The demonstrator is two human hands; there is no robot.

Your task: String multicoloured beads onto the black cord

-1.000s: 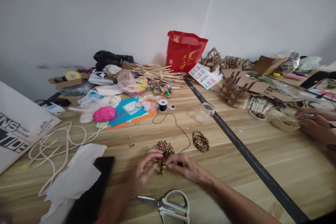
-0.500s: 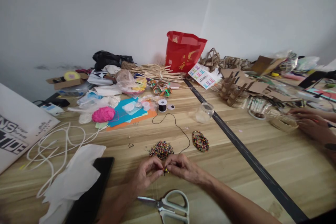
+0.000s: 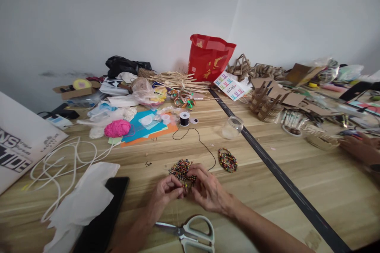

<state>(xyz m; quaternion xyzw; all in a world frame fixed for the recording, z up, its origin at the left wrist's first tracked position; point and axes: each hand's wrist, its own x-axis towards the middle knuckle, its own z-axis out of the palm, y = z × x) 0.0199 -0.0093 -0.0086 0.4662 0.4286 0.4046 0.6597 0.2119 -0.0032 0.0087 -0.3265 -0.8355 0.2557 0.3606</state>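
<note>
Left hand [image 3: 164, 194] and right hand [image 3: 208, 191] meet fingertip to fingertip over the tabletop [image 3: 297, 158], both pinched on a black cord [image 3: 204, 148], apparently with a small bead between them, though this is too small to confirm. The cord runs away and slightly right, then curves back to its spool [image 3: 184, 118]. The loose bead pile [image 3: 181, 168] lies just beyond the fingertips, about equally near each hand. Scissors [image 3: 190, 234] lie near the wrists; bare wood opens to the right.
</note>
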